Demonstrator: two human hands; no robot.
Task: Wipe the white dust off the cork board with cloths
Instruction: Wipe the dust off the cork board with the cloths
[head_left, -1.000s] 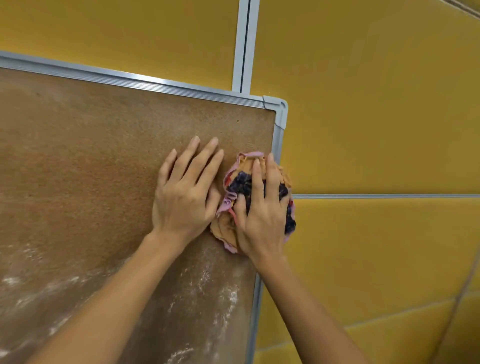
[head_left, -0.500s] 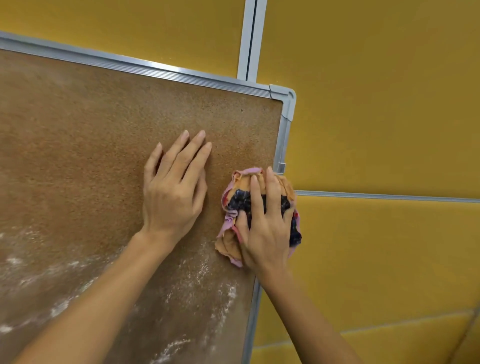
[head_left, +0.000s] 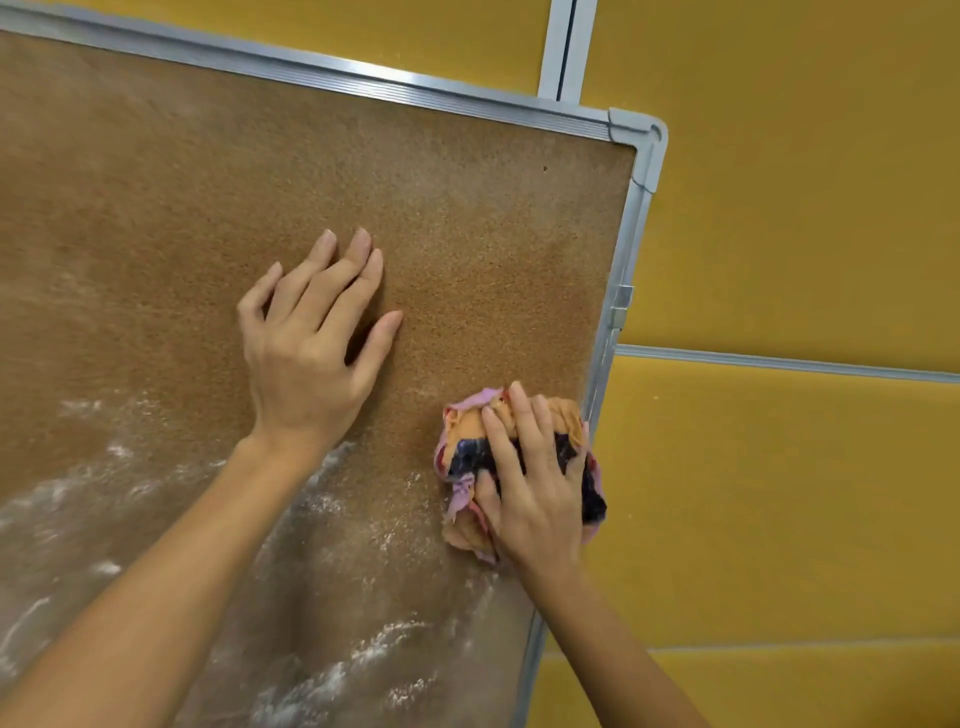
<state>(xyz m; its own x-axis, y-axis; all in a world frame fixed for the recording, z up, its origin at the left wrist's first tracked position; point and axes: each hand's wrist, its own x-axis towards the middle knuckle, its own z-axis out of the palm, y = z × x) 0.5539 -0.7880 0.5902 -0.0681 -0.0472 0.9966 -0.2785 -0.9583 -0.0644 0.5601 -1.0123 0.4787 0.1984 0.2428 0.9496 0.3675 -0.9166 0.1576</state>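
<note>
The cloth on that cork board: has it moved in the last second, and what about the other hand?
The right hand slid the cloth down the right edge of the cork board, toward the white dust. The left hand moved left, away from it. As before, the right hand grips the cloth, the left lies flat on the board, and the dust streaks below remain.

Warm, even light is falling across the cork board; the aluminium frame is glinting along the board's top edge; the left hand is casting a dark shadow on the cork beneath its fingers; the wide lens is bowing the frame's rails; the cloth near the board's right edge is looking slightly soft.
</note>
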